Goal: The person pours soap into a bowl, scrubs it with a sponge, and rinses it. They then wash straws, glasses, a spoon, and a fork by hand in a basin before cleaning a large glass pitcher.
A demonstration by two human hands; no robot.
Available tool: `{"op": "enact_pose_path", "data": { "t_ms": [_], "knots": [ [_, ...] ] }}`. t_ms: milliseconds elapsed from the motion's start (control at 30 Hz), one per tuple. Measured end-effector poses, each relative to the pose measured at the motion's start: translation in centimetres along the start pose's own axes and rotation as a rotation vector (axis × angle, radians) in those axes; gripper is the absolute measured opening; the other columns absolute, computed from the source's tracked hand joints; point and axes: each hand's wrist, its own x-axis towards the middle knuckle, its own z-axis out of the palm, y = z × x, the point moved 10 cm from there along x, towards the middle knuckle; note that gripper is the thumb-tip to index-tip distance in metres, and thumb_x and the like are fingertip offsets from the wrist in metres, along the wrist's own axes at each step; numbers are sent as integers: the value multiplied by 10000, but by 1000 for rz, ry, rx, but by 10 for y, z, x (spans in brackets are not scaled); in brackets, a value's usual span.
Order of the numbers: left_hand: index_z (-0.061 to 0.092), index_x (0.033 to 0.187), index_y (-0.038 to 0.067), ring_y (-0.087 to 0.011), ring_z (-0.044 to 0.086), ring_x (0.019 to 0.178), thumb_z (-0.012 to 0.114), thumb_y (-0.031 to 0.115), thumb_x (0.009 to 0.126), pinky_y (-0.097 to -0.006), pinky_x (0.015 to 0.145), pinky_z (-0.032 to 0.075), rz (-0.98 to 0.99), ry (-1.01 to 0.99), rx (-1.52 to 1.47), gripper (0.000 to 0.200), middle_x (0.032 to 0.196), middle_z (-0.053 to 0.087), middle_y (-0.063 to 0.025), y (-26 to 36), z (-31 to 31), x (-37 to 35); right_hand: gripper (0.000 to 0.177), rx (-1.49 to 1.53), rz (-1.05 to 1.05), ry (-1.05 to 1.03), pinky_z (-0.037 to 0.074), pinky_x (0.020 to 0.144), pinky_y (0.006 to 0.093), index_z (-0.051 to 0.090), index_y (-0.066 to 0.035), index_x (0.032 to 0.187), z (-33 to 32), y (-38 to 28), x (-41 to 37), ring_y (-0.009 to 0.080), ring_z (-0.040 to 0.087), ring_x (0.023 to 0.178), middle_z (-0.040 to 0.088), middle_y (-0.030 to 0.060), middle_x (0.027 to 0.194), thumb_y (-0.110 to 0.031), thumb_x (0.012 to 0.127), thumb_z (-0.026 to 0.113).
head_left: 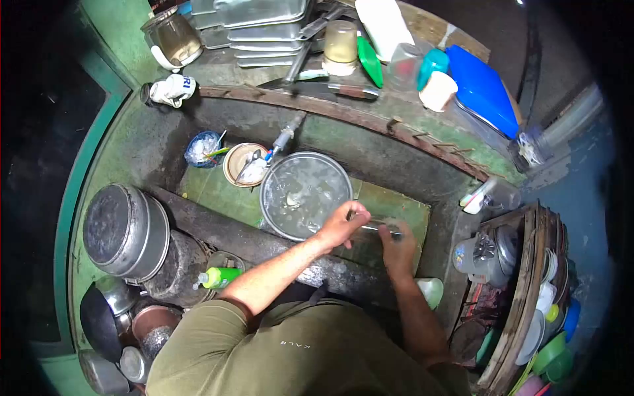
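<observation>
Leaning over a sunken wash area, a person in an olive T-shirt (284, 360) grips a clear container (378, 228) in both bare hands. Small spaced letters on the shirt seem to read "KALE," though the spelling is uncertain. The left hand (339, 229) is half closed, thumb and fingers curled at one side of the container; the right hand (398, 256), blurred, bends around the other side, its fingertips unclear. The container is just beside the rim of a round basin (262, 201) of cloudy water, on the person's right — its exact shape lost in the blur. Such a slick, see-through piece likely handles best with light, even pressure from both sides, one hand steadying while the other turns, kept low and away from the basin's hard rim. At left stands a green bottle (222, 278), its label too small to read. Beyond the basin sit a cream bowl (229, 163) and a blue bowl (191, 153), near a tap (284, 139). Farther off, a knife (354, 91) lies on the ledge, and a white mug (170, 90) shows the blue letters "RI" — the rest is out of sight. Metal trays (265, 34) are stacked behind.
</observation>
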Motion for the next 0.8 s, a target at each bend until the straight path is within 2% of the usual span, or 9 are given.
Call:
{"op": "enact_pose_path", "data": {
  "t_ms": [133,233,300,333,367,533,633,733,800],
  "knots": [
    [552,1105,88,-154,552,463,446,502,955,-242,353,419,-470,-100,-362,453,778,626,-40,-68,-29,3,230,-518,-586,-368,239,1030,593,672,-82,981,54,-27,-3,324,600,962,653,101,1029,-253,832,634],
    [564,1080,82,-154,603,624,517,456,940,-250,447,484,-427,-164,-372,403,864,627,-55,-58,-43,0,219,-572,-514,-597,244,1057,555,674,-97,1009,88,-14,-8,320,588,1010,634,103,1118,-235,854,603],
    [513,1166,109,-203,585,936,607,366,915,-343,667,545,-57,-135,-143,371,1103,545,-81,-24,-54,10,238,-362,-456,-571,356,990,503,666,-71,1034,97,-8,2,329,609,979,655,125,1067,-240,888,582],
    [470,1232,114,-232,491,1096,699,247,864,-386,765,541,-36,-249,-171,454,1241,434,-93,-21,-52,11,255,-126,-41,-557,407,911,465,663,-47,1014,91,26,15,339,614,925,663,132,1015,-258,907,569],
    [470,1232,114,-232,491,1096,699,247,864,-386,765,541,-43,-266,-169,454,1241,434,-93,-21,-59,16,283,115,375,-509,457,832,427,661,-23,994,86,54,14,348,619,871,671,138,963,-276,926,555],
    [343,1387,55,-205,540,1098,732,153,794,-342,890,491,-206,-641,75,716,1239,535,-98,-56,-33,21,507,-601,53,-57,456,617,470,617,29,658,83,51,54,430,613,672,612,242,677,-434,864,601],
    [301,1424,127,-214,538,1099,696,147,826,-397,832,531,-291,-636,32,718,1275,497,-96,-73,-15,15,457,-402,302,104,424,555,437,564,-25,567,58,37,62,307,547,521,590,148,568,-386,803,714],
    [286,1433,144,-239,573,1059,646,192,873,-450,786,562,-293,-391,-184,668,1232,521,-104,-79,-12,-1,261,577,344,495,393,548,302,568,-81,660,17,85,62,76,499,604,534,-57,658,-196,787,766],
    [290,1425,160,-297,656,929,586,382,921,-489,774,568,-274,-219,-373,626,1092,618,-121,-82,-17,-13,195,605,144,371,448,633,297,628,-16,779,-7,65,61,112,557,685,615,6,741,-169,785,747]
  ]
}}
